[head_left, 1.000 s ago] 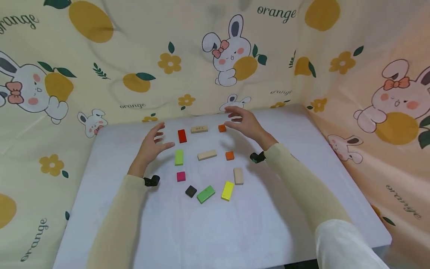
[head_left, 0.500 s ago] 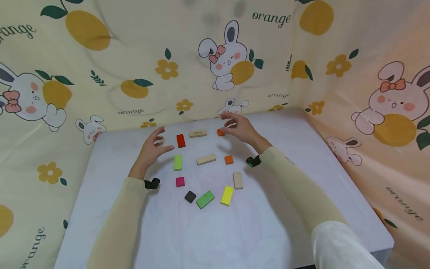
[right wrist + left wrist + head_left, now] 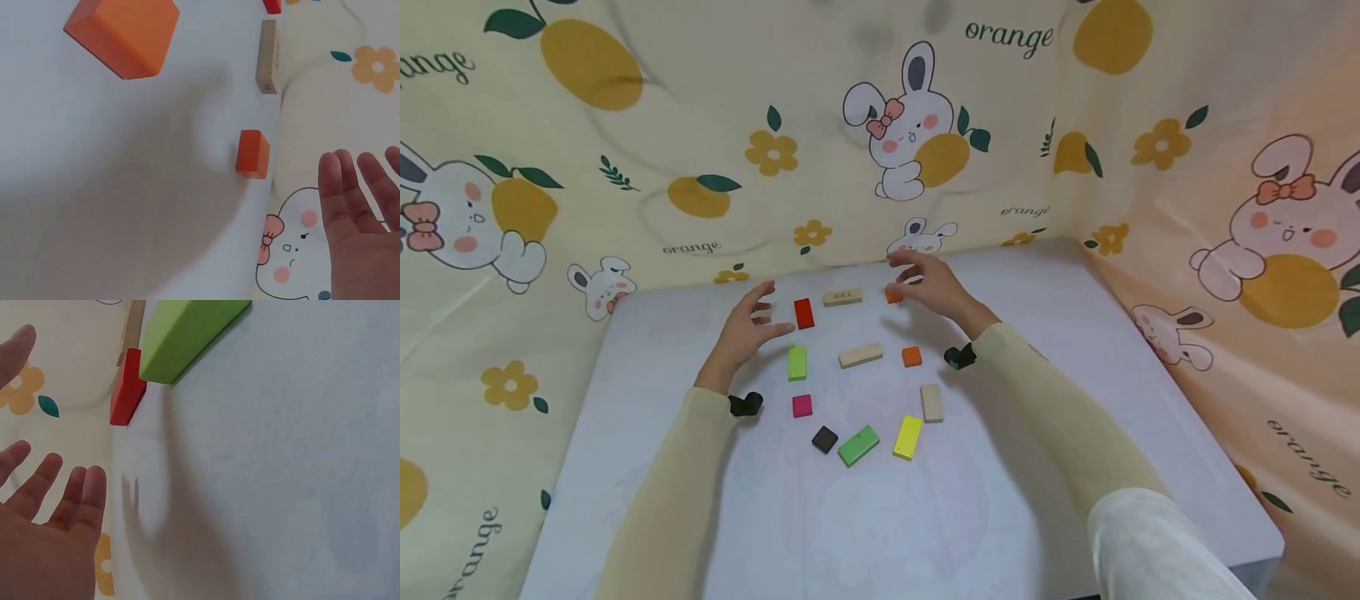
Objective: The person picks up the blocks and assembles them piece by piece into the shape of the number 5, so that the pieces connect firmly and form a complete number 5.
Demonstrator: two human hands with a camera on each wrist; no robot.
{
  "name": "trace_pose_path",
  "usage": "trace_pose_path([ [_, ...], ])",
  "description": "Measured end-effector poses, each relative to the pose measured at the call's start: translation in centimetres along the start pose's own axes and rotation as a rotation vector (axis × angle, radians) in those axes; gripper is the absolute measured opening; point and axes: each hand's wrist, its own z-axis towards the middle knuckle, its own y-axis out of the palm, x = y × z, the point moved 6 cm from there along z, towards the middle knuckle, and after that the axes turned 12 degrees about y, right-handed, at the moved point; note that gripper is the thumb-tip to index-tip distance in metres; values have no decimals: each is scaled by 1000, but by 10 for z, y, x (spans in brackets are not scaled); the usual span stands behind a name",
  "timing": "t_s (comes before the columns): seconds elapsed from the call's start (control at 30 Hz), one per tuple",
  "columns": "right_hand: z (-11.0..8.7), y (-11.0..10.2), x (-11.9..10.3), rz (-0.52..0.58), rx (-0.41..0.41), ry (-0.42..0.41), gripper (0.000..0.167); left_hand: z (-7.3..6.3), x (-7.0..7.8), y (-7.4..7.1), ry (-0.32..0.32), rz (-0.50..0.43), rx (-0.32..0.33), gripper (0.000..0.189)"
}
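My left hand [image 3: 742,333] hovers over the table's left side, fingers spread and holding nothing. Nearest to it are a red block [image 3: 804,313] and a light green block [image 3: 797,363], both also in the left wrist view. At the back, my right hand [image 3: 934,287] hangs with parted fingers, nothing in its grasp. It partly covers a small orange block [image 3: 892,296] in the head view; the right wrist view shows that orange block [image 3: 252,154] apart from the fingers. A second orange block [image 3: 912,357] lies nearer, below the right hand. A wooden block [image 3: 842,297] with printed marks lies between the hands.
Another wooden block [image 3: 861,356] sits mid-table. Nearer lie a pink block [image 3: 802,406], a black block [image 3: 824,439], a green block [image 3: 858,446], a yellow block [image 3: 907,437] and an upright-lying wooden block [image 3: 932,403]. A patterned curtain [image 3: 820,83] borders the white table [image 3: 880,533].
The head view has tilted slightly, so the blocks appear lower. My right hand has shifted slightly left, over the far orange block in that view. The left hand has barely moved; no block has visibly been moved.
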Motion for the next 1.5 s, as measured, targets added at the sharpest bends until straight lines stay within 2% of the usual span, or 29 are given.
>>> trace_pose_path([
  [0.3, 7, 10, 1, -31, -12, -5, 57, 6, -8, 6, -5, 0, -9, 90],
  [0.6, 16, 25, 2, -37, -38, 15, 58, 8, -11, 10, -48, -6, -38, 91],
  [0.87, 27, 34, -3, -43, -57, 7, 60, 19, -8, 6, -41, 17, -45, 90],
  [1.03, 28, 37, -1, -40, -61, 7, 58, 23, -14, 11, -68, 40, -74, 92],
  [1.5, 35, 52, 1, -68, -80, 37, 61, 25, -19, 22, -48, 100, -105, 95],
])
